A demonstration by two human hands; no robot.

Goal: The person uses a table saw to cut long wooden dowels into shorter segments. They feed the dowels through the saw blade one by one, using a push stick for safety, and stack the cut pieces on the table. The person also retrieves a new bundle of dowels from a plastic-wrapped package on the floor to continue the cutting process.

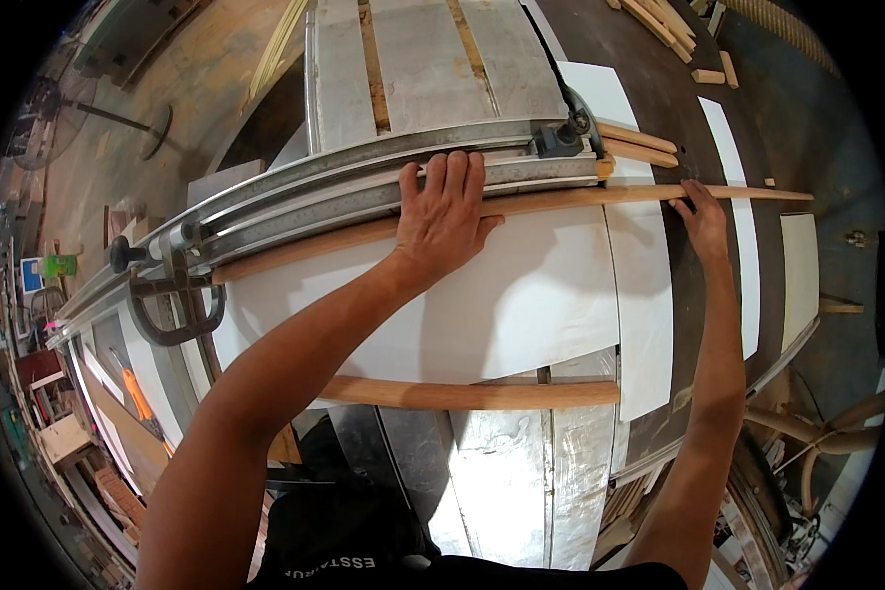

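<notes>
A long, slightly curved wooden strip (560, 200) lies along a metal fence (315, 211) on a machine table, its right end reaching past the white panels. My left hand (441, 211) presses over the strip's middle, fingers curled onto the fence's edge and thumb along the wood. Farther right, my right hand (703, 221) grips the same strip between thumb and fingers. A second wooden strip (472, 395) lies nearer to me, at the front edge of a white board (521, 295). Neither hand touches it.
A metal clamp (175, 285) with a black knob sits at the fence's left end, and a black stop block (559, 141) near its right. Two short wooden pieces (639, 145) lie behind the strip. Offcuts (659, 25) are at the far right; an orange-handled tool (136, 395) lies left.
</notes>
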